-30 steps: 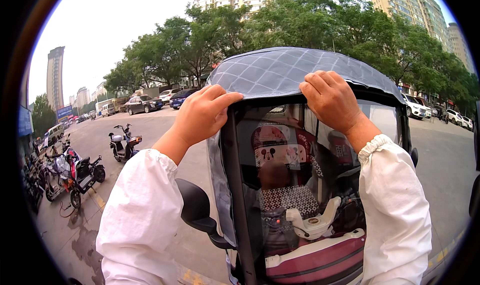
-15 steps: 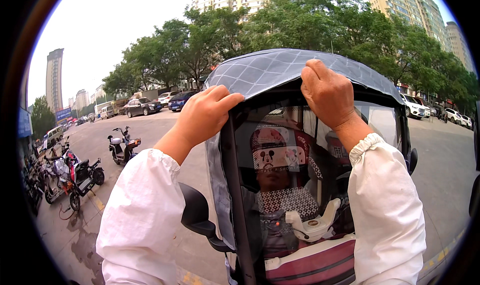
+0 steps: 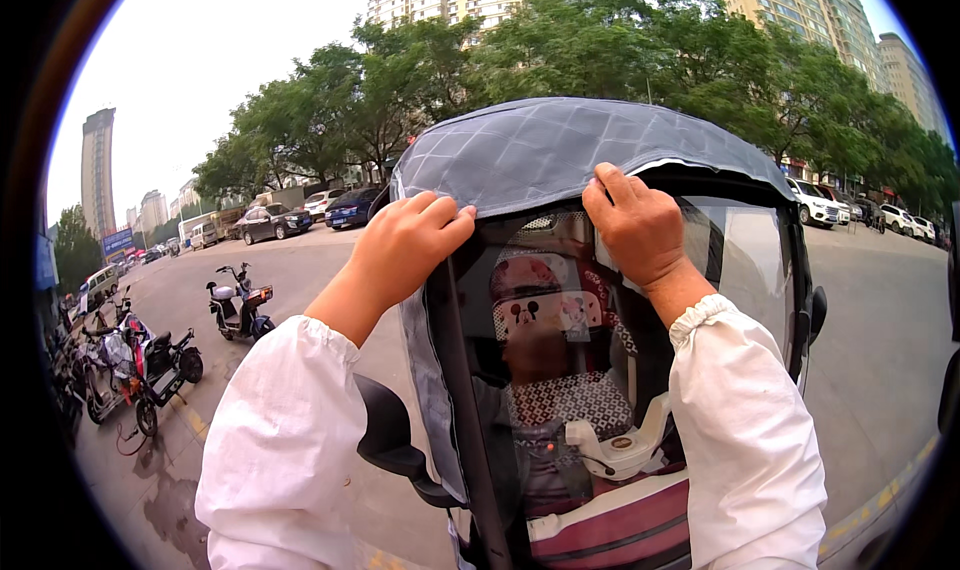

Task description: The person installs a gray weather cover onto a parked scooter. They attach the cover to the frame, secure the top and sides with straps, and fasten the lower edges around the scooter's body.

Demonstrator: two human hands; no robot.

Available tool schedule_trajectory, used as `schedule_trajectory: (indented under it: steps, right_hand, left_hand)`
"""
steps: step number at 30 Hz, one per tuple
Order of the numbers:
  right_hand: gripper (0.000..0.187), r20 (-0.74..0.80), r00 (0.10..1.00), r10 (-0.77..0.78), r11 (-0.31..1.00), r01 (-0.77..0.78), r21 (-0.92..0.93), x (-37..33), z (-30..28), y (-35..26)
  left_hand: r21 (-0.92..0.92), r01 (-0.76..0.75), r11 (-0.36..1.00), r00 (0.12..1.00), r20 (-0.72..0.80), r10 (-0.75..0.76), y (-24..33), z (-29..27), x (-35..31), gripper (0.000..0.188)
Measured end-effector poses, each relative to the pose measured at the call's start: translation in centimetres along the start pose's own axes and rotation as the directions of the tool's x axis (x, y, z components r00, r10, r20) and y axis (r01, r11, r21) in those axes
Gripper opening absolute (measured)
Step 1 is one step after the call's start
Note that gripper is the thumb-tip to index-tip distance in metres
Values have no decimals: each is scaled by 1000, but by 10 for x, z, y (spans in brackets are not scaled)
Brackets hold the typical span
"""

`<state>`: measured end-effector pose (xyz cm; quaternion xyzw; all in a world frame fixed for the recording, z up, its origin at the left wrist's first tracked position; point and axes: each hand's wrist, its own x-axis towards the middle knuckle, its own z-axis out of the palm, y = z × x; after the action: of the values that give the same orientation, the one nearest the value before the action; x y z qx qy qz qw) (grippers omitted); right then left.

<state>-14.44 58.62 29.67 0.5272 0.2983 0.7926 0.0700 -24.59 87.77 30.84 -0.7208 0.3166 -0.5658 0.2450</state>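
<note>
While the bare left hand (image 3: 408, 245) is pinching a grey, white-lined, domed fabric roof cover (image 3: 560, 150) by the left corner of its near hem (image 3: 535, 203), the bare right hand (image 3: 635, 225) is pinching the same hem closer to its middle. The cover is extending upward and away from both hands, its long axis running left to right. Below and between the wrists, a clear, black-framed windscreen (image 3: 570, 400) is standing.

Blue roadside signboard (image 3: 118, 242), pale lettering, too small to read
</note>
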Motion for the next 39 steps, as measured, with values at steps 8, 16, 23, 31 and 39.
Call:
schedule_trajectory:
  steps: [8,16,23,31,39]
  right_hand:
    - [9,70,997,22,999,-25,41,-1,-4,-1]
    - [9,65,997,52,998,-54,43,-8,2,-4]
    - [14,109,991,76,994,-85,75,-4,-5,-1]
    - [16,115,993,22,994,-34,103,-14,-10,5]
    - [32,62,996,68,997,-71,41,-11,-47,71]
  left_hand:
    - [-47,53,997,998,44,-51,1,-12,3,45]
    - [-40,54,998,996,68,-51,1,-13,-3,46]
    - [-28,74,997,994,84,-71,-4,-23,-6,40]
    - [-51,248,967,925,310,-221,12,-32,29,16]
    - [-181,146,973,989,44,-140,36,22,107,55]
